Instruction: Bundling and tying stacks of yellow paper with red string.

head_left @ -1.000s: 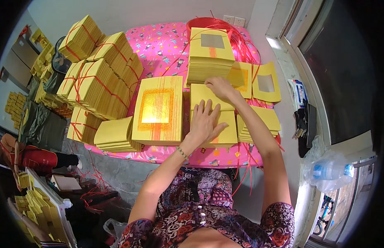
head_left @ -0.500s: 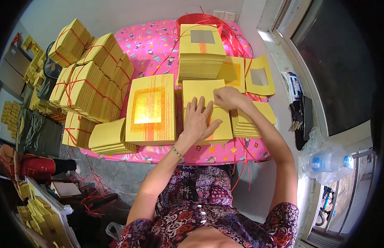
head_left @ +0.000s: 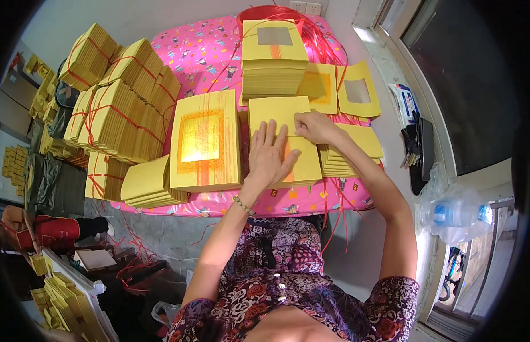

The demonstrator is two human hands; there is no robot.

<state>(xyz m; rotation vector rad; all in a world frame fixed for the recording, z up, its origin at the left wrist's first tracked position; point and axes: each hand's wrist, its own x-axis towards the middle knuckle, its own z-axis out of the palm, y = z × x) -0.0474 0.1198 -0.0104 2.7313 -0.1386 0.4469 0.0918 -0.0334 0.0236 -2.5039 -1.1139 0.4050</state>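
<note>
My left hand (head_left: 268, 157) lies flat, fingers spread, on a stack of yellow paper sheets (head_left: 282, 107) near the front middle of the table. A line, like a fold or sheet edge, crosses the stack's top, and some orange shows beside my fingers. My right hand (head_left: 319, 126) is curled closed against the stack's right side, by that line; whatever its fingers may hold is hidden. Left of the stack stands a thick yellow paper pile (head_left: 233, 165) with a shiny gold square on top. On the right lies a lower pile of folded yellow paper (head_left: 359, 139).
Bundles of yellow paper (head_left: 114, 114) tied with red strips are heaped at the left. Behind my hands rises a tall yellow stack (head_left: 274, 80), with a red basin (head_left: 259, 12) and red strips beyond. A bagged bottle (head_left: 456, 214) is at the right by the window.
The view has shifted slightly, so the table sits higher in the picture. My left hand stays flat on the stack; my right hand stays curled at its right side, with little movement.
</note>
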